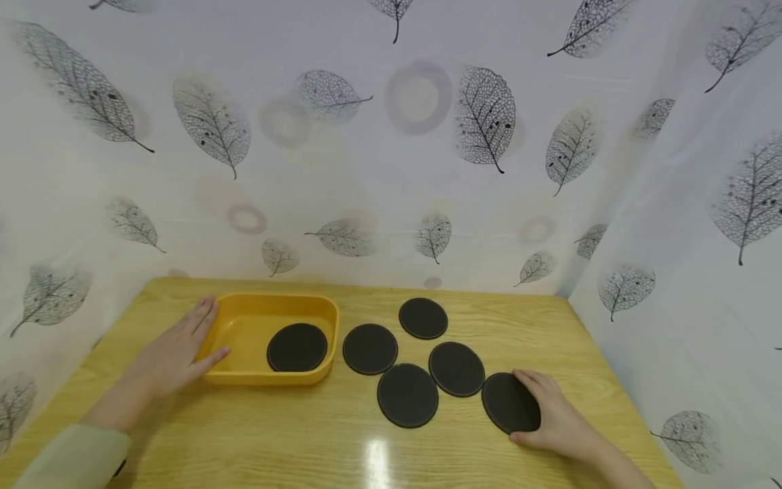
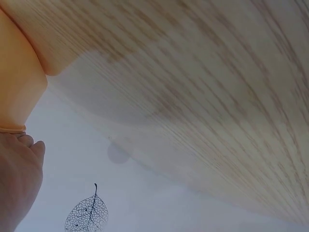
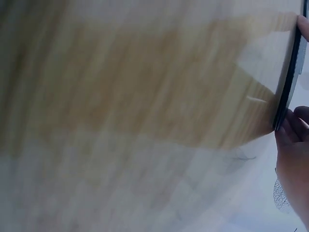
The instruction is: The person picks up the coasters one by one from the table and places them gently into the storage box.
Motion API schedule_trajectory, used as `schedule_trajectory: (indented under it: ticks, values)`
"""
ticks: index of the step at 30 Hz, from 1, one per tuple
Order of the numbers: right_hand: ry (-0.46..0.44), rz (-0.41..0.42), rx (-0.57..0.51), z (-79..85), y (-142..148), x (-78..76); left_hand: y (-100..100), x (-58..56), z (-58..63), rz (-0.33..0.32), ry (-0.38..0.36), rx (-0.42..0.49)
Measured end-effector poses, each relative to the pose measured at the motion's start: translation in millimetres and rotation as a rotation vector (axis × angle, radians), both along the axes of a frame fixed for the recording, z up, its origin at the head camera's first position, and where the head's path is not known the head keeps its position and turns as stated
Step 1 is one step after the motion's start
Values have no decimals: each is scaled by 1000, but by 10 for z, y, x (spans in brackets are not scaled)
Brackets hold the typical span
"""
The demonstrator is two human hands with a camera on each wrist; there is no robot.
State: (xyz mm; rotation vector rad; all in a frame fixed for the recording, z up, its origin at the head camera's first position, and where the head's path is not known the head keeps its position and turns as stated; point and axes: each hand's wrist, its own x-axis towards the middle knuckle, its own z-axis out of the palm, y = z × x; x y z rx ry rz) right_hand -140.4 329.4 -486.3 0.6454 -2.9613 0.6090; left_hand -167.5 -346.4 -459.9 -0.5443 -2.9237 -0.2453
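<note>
My left hand [image 1: 180,346] rests on the left end of a yellow plastic tray [image 1: 271,377], its fingers straight along the rim and the thumb reaching over it. In the left wrist view, fingertips [image 2: 29,140] meet the tray's rim. Inside the tray, toward its right end, lies a black round coaster [image 1: 296,348]. At the right, my right hand [image 1: 559,421] holds another black coaster [image 1: 510,402] by its edge, thumb at the near side and fingers at the far side. The right wrist view shows this coaster [image 3: 289,72] edge-on between thumb and fingers.
Several more black coasters lie on the wooden table [image 1: 275,435] between tray and right hand: one beside the tray [image 1: 370,349], one farther back [image 1: 423,318], others nearer the middle [image 1: 456,369]. A leaf-patterned white curtain [image 1: 379,170] stands behind the table and along its right side.
</note>
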Motion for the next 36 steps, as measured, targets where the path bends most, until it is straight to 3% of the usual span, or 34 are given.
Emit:
schedule_trajectory:
  ticks: [9,17,21,25,29,36]
  values:
    - [53,4,26,19,15,32,-9,8,6,12,-47,15]
    - [31,-27,-30,223,12,0,-5,14,1,9,-16,10]
    - [56,6,-51,396,-116,-135,-6,13,-10,1,13,0]
    - [73,48,-45,559,-356,-332,-4,30,2,6,-3,2]
    - [51,116,-60,670,-676,-544,-1,41,12,12,-25,6]
    - [-12,227,-93,856,-1356,-859,5,32,7,10,-1,2]
